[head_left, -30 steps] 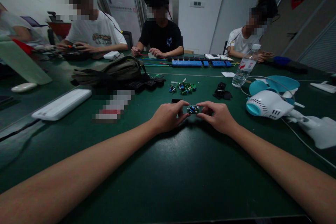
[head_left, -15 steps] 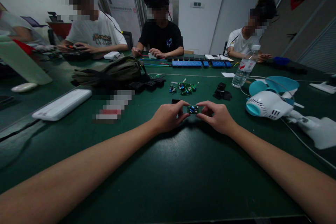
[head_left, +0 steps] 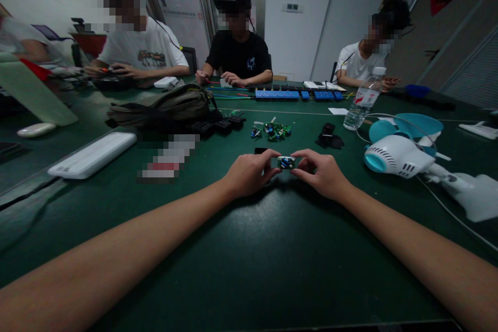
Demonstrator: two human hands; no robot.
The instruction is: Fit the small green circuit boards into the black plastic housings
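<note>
The left hand [head_left: 249, 172] and right hand [head_left: 322, 174] together grip a small circuit board [head_left: 286, 162], each pinching one end between thumb and fingers. The board is over the middle of the green bench [head_left: 268, 259], its face of blue and pale components turned to the near side. Just behind the left hand's fingers a black piece [head_left: 261, 150] shows, partly hidden.

A little farther off lies a loose heap of boards [head_left: 274, 130], with black parts [head_left: 329, 136] to its right. Farther right, a bottle [head_left: 361, 106] stands upright beside a white and teal fan [head_left: 395, 158]. To the left are a bag [head_left: 167, 105] and, nearer, a long white case [head_left: 93, 155]. Beyond the heap runs a row of blue blocks [head_left: 278, 94]; behind it, on the far side, sits a person in black [head_left: 239, 54].
</note>
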